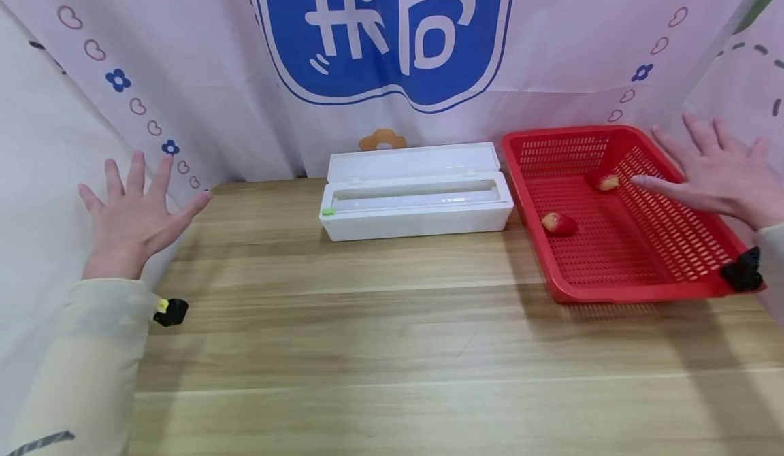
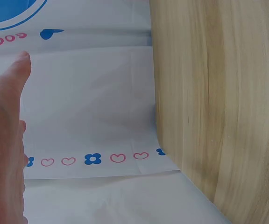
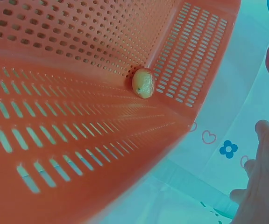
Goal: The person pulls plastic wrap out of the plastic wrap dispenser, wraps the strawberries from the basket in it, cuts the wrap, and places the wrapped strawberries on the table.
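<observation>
My left hand (image 1: 128, 221) hangs with fingers spread over the table's left edge and holds nothing; in the left wrist view its thumb side (image 2: 3, 112) shows. My right hand (image 1: 725, 170), also spread and holding nothing, is above the right side of a red plastic basket (image 1: 554, 265). Two red strawberries with pale ends lie apart in the basket, one (image 1: 559, 224) near its left wall and one (image 1: 603, 181) towards the back. Left of the basket stands a long white box (image 1: 416, 222) with its lid (image 1: 413, 162) tipped back and a pale roll (image 1: 416, 199) inside.
The wooden table (image 1: 367, 347) runs up to a printed white curtain (image 1: 202, 68) behind the box. White cloth also hangs at the left and right sides. Each wrist carries a small black camera mount, such as the left one (image 1: 171, 312).
</observation>
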